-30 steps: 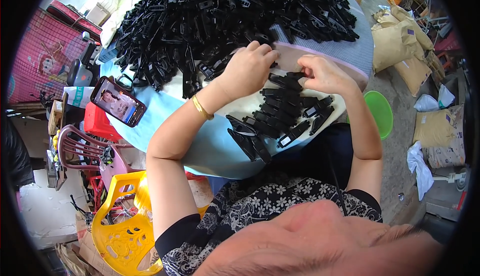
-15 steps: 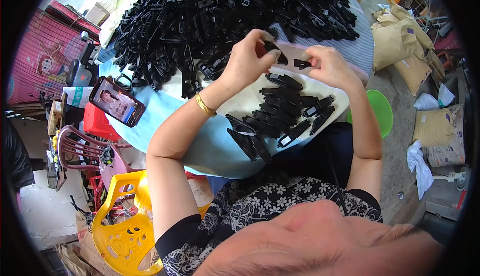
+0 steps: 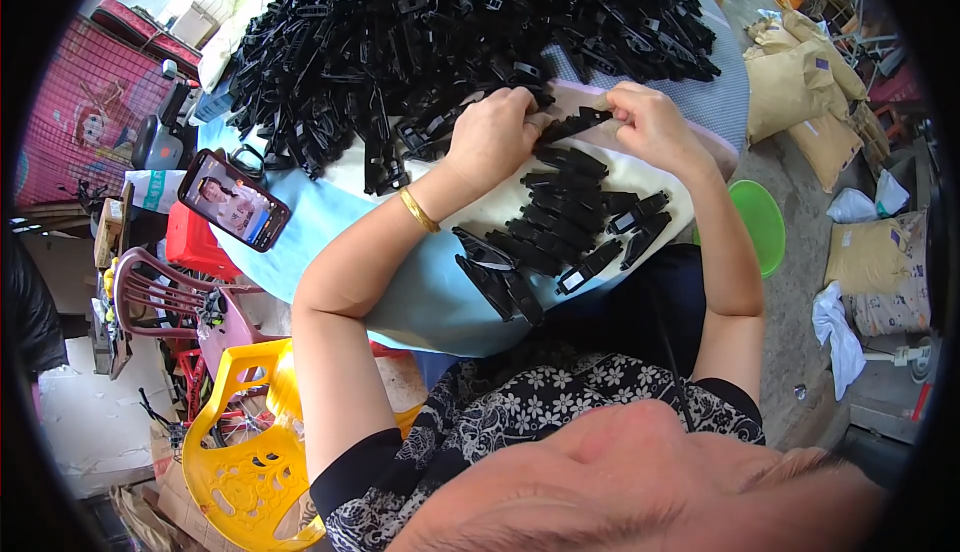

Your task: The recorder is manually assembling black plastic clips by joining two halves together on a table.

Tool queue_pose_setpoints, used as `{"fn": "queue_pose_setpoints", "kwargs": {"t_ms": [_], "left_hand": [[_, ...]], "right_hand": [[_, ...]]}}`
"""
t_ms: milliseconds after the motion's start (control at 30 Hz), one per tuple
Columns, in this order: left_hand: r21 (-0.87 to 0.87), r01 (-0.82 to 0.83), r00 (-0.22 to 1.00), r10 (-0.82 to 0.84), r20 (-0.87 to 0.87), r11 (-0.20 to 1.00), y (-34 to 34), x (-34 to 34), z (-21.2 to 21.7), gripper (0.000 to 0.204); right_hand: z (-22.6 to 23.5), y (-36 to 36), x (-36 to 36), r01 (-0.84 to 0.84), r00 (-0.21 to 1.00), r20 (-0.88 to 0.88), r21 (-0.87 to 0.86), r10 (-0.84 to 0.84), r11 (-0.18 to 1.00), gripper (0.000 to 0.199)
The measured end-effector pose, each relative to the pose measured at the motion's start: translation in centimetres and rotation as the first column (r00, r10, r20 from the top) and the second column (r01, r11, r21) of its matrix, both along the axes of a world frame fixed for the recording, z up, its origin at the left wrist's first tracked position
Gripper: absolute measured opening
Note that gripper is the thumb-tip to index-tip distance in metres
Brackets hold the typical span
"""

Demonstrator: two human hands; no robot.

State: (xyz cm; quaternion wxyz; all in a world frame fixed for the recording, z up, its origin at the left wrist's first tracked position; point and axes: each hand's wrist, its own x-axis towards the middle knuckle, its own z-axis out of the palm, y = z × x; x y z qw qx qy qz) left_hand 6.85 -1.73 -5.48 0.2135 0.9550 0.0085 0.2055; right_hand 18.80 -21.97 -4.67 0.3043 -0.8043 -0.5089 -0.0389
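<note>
A dark, slim black plastic part (image 3: 577,125) is held between my two hands over the near part of the table. Fingers of my left hand (image 3: 493,138) are closed on its left end, and they hide that end. My right hand (image 3: 655,128) pinches the other end between thumb and fingers. Just below lie several similar black plastic pieces (image 3: 560,214), set side by side in a loose group on the pale cloth. Behind my hands rises a big heap of black plastic parts (image 3: 470,27). What exact kind they are, I cannot tell.
A phone (image 3: 235,202) with a lit screen leans at the table's left edge. Yellow (image 3: 250,452) and pink (image 3: 165,297) plastic chairs stand at lower left. Right of the table are a green basin (image 3: 757,229) and stuffed brown sacks (image 3: 795,87).
My hands were apart, the left raised with a black part and the right with a small black piece. Now the left is lower, and both meet on one part.
</note>
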Motion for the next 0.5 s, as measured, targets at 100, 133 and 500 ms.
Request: {"fn": "queue_pose_setpoints", "kwargs": {"t_ms": [100,133,500], "left_hand": [[-0.051,0.072,0.995,-0.075,-0.065,0.996,-0.7,-0.5,0.6,0.025],[-0.012,0.094,0.994,-0.094,-0.046,0.996,-0.7,-0.5,0.3,0.024],[-0.028,0.13,0.987,-0.132,-0.087,0.991,0.5,-0.4,0.3,0.02]], "right_hand": [[-0.8,0.2,0.6,-0.042,0.995,-0.092,0.078,0.05,0.996,0.021],[-0.9,0.3,0.6,-0.053,0.986,-0.154,0.098,0.068,0.994,0.02],[0.1,0.2,-0.3,-0.084,0.995,0.052,0.03,0.082,0.996,0.02]]}}
